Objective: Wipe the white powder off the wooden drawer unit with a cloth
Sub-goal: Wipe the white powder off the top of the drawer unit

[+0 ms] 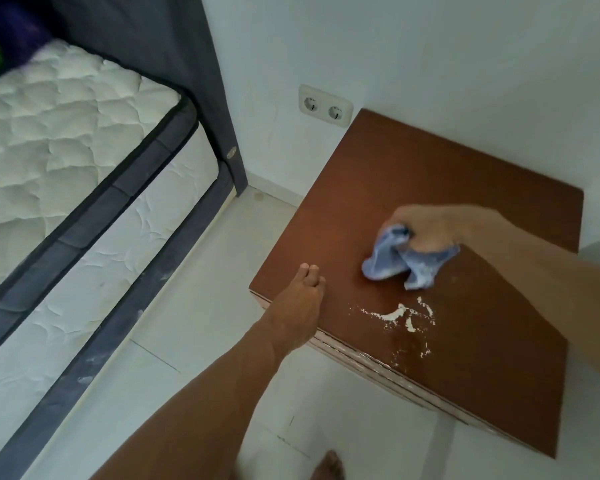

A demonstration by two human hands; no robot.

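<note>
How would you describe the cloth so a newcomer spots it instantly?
Find the brown wooden drawer unit against the white wall. On its top, the right hand grips a crumpled cloth. It is the only light blue thing there, lying just beyond the scattered white powder.

Soft even daylight, cool cast; faint shadows; wide-angle bending at edges; slight overall softness, no glare.

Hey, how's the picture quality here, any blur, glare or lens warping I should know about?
Head view: soft, even light, no harsh glare; wide-angle lens bends the mattress edge; right hand and blue cloth slightly motion-smeared; white powder on the drawer unit stays readable; left hand fairly sharp.
</note>
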